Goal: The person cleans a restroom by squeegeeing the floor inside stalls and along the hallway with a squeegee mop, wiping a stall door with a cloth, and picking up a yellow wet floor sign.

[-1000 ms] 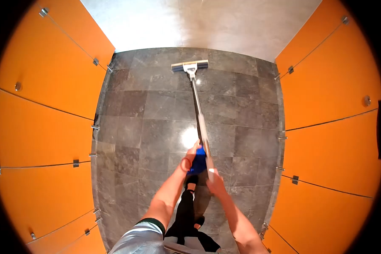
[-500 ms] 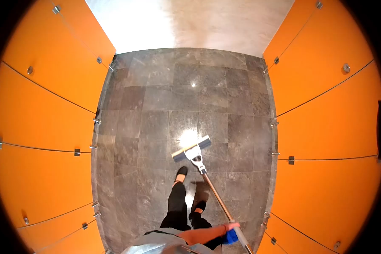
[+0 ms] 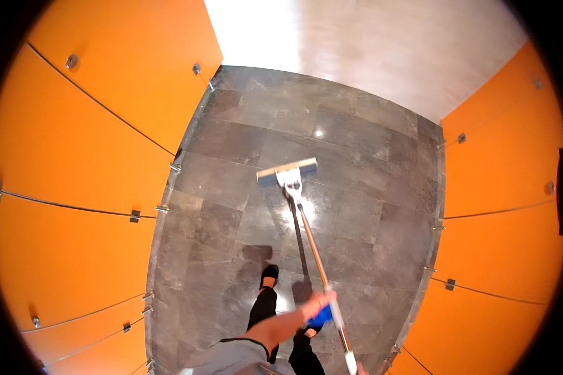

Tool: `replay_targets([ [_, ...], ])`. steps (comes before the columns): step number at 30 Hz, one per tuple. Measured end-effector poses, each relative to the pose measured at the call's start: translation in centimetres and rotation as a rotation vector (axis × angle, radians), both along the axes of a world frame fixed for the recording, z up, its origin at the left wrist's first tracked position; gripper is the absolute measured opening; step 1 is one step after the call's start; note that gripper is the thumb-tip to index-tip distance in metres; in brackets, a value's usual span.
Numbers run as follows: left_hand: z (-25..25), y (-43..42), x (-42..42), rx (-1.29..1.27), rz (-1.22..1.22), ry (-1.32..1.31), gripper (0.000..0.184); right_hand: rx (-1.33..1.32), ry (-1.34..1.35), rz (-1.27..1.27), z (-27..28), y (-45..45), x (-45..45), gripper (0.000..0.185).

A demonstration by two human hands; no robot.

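A sponge mop with a white head (image 3: 289, 177), a pale sponge strip and a dark blue edge is out on the grey tiled floor ahead of me. Its copper-coloured handle (image 3: 314, 253) slants back towards my right side. My left hand (image 3: 321, 300) is wrapped round the pale grip partway along the handle. Something blue (image 3: 320, 316), perhaps a cloth or glove, shows just below that hand; how it is held is hidden. At the bottom edge, part of my right hand (image 3: 361, 370) appears by the handle's white end, its fingers mostly cut off.
Orange partition panels (image 3: 75, 144) with metal fittings line the left, and more orange panels (image 3: 500, 250) stand on the right. A pale wall (image 3: 369, 50) closes the far end. My black shoe (image 3: 269, 275) is on the dark tiles (image 3: 356, 231), which reflect light.
The mop head has moved forward, away from my feet, and turned more level. My left hand has gone forward and slightly left with the handle. My right hand has entered at the bottom; the view has rotated.
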State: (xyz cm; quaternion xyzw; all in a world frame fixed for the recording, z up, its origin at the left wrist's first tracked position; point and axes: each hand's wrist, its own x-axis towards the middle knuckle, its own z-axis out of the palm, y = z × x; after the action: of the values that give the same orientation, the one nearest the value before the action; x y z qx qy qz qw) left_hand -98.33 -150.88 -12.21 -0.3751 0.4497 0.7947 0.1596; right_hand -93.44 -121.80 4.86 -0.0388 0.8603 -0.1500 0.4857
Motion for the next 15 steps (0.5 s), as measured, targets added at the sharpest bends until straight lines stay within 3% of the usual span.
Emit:
replay_targets([
  [1, -3.7, -4.5, -3.4, -0.404, -0.183, -0.214, 0.047, -0.085, 0.053, 0.050, -2.6, -4.0, -2.2, 0.050],
  [3, -6.0, -15.5, -8.0, -0.722, -0.243, -0.077, 0.053, -0.307, 0.320, 0.241, -7.3, -14.7, -8.6, 0.047],
  [4, -6.9, -20.9, -10.0, -0.872, -0.263, 0.099, 0.053, -0.290, 0.319, 0.261, -7.4, -21.5, -12.2, 0.046],
  [5, -7.4, -25.5, -11.1, -0.859, -0.218, 0.111, 0.047, -0.356, 0.325, 0.249, -7.7, -28.0, -15.4, 0.048],
  [7, -3.3, -33.0, -11.8, -0.835, 0.090, 0.129, 0.038, -0.467, 0.330, 0.223, -9.4, -39.1, -19.6, 0.051],
  [9, 1.7, -37.3, -10.5, -0.650, 0.262, 0.052, 0.040, -0.574, 0.306, 0.157, -7.3, -49.4, -20.5, 0.048],
  [12, 1.2, -39.5, -5.4, -0.343, 0.493, -0.125, 0.047, -0.564, 0.206, 0.083, -6.0, -58.6, -17.5, 0.049],
  [15, -4.2, -38.0, 0.7, -0.175, 0.407, -0.210, 0.064, -0.569, 0.169, 0.187, -9.9, -56.8, -12.1, 0.062],
])
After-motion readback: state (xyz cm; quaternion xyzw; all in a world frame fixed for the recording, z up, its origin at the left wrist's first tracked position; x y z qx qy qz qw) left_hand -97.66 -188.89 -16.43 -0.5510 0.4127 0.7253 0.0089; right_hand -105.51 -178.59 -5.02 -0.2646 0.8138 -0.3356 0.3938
